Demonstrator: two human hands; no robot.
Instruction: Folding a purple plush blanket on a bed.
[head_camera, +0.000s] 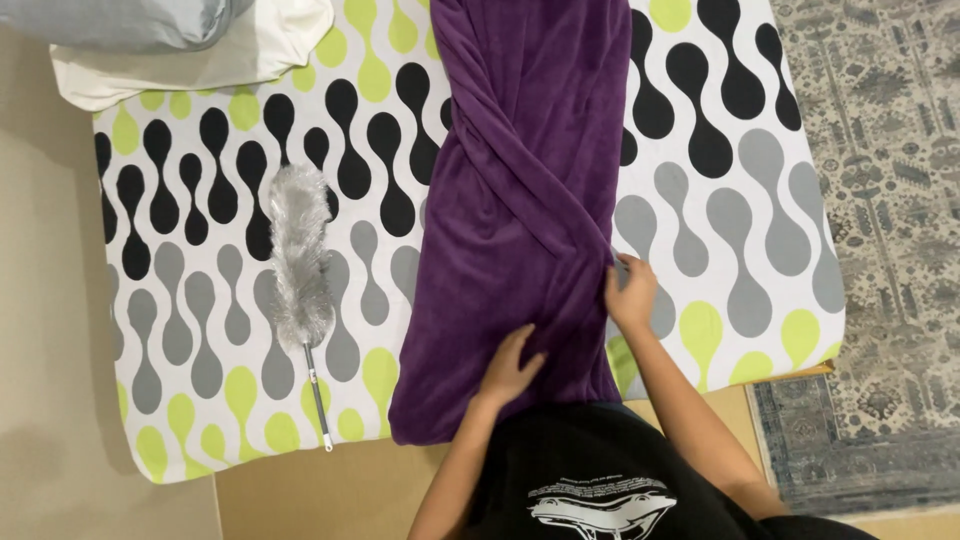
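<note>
A: What fills most of the view?

B: A bed (770, 290), seen from above, covered by a white sheet printed with black, grey and lime-green peanut shapes. A patterned grey rug (890, 200) lies on the floor along its right side, and plain beige floor runs along the left.

A: And on the bed?

B: A purple blanket (520, 180) of soft plush, folded into a long band that runs from the top edge of the view down to the near edge of the bed. Diagonal folds cross it about halfway along. Its lower end reaches the mattress edge, right in front of the person.

A: Anything else on it?

B: At the top left corner lie a white pillow (200, 55) and a grey cushion (120, 20), overlapping. Left of the blanket, well apart from it, lies a grey fluffy duster (298, 255) with a thin handle pointing toward the near edge.

A: Where are the hands?

B: Both are on the blanket's lower part. The left hand (510, 365) lies open and flat on the purple cloth, fingers spread, near the middle of the band. The right hand (632, 293) is at the blanket's right edge, fingers curled around the fold there, gripping it.

A: The person?

B: Only the forearms and a black shirt with a white print show, at the bottom.
</note>
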